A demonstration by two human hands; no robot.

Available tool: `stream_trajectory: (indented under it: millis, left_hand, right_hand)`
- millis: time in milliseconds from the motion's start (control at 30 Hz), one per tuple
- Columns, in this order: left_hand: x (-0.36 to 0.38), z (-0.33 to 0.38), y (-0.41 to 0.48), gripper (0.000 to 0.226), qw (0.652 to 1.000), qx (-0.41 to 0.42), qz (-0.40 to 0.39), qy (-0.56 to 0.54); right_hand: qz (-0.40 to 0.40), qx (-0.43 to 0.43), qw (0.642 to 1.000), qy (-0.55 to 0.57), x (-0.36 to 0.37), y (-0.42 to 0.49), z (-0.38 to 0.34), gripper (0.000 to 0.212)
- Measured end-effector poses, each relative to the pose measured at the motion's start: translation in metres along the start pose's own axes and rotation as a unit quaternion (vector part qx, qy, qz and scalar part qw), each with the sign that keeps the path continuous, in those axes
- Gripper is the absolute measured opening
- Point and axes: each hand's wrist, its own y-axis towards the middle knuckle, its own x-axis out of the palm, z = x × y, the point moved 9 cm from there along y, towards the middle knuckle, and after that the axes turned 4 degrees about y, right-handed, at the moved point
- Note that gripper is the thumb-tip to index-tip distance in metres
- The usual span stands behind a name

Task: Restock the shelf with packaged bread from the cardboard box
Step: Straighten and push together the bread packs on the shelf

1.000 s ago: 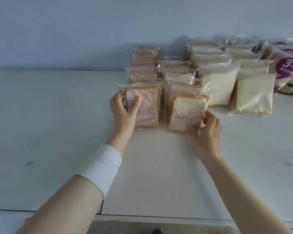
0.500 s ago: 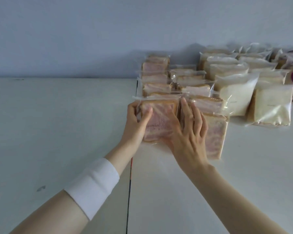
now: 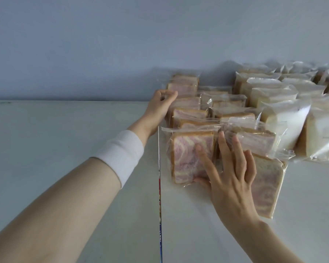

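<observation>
A white shelf [image 3: 55, 139] runs across the view, with a pale blue-grey wall [image 3: 103, 44] behind it. The person's left arm, wearing a white wristband [image 3: 122, 154], reaches forward from the lower left. The left hand [image 3: 160, 104] lies against the left side of a row of purple-swirl bread packets [image 3: 186, 111] standing one behind another. Its fingers are bent at a rear packet's corner, and whether they pinch the wrapper cannot be told.

A thin dark seam [image 3: 159, 168] crosses the shelf just left of the row. The right hand [image 3: 230, 177] has straight, spread fingers pressed flat on the fronts of two packets. These are the front left packet [image 3: 184, 160], which stands upright, and the front right packet [image 3: 268, 186], which leans forward. Further right stand rows of pale bread packets [image 3: 285, 128].
</observation>
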Motion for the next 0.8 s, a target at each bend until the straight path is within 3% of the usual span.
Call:
stream_trajectory:
  millis: [67, 167, 300, 400, 567, 667, 800]
  left_hand:
    - [-0.005, 0.0, 0.002, 0.009, 1.0, 0.018, -0.004, -0.009]
    - [-0.013, 0.009, 0.001, 0.011, 0.997, 0.072, 0.013, 0.0]
    - [-0.01, 0.011, 0.007, 0.009, 0.996, 0.093, -0.003, -0.008]
    - [-0.007, -0.006, 0.011, 0.022, 0.997, 0.053, -0.014, -0.056]
    - [-0.022, -0.021, 0.036, 0.051, 0.99, -0.039, 0.069, -0.113]
    - [-0.015, -0.023, 0.049, 0.046, 0.981, -0.116, 0.053, -0.149]
    - [-0.006, -0.024, 0.059, 0.042, 0.966, -0.15, 0.034, -0.209]
  right_hand:
    - [-0.001, 0.001, 1.0, -0.002, 0.002, 0.0, -0.001, 0.086]
    - [-0.011, 0.011, 1.0, -0.003, 0.007, 0.003, 0.0, 0.095]
    - [0.001, 0.027, 1.0, 0.014, 0.01, 0.011, 0.001, 0.082]
    - [0.008, 0.029, 1.0, -0.001, 0.011, 0.013, 0.001, 0.08]
    - [0.012, 0.028, 1.0, 0.002, 0.01, 0.012, 0.002, 0.076]
    - [0.008, 0.029, 1.0, 0.006, 0.011, 0.012, 0.002, 0.076]
    - [0.001, 0.029, 0.999, 0.015, 0.012, 0.012, 0.001, 0.081]
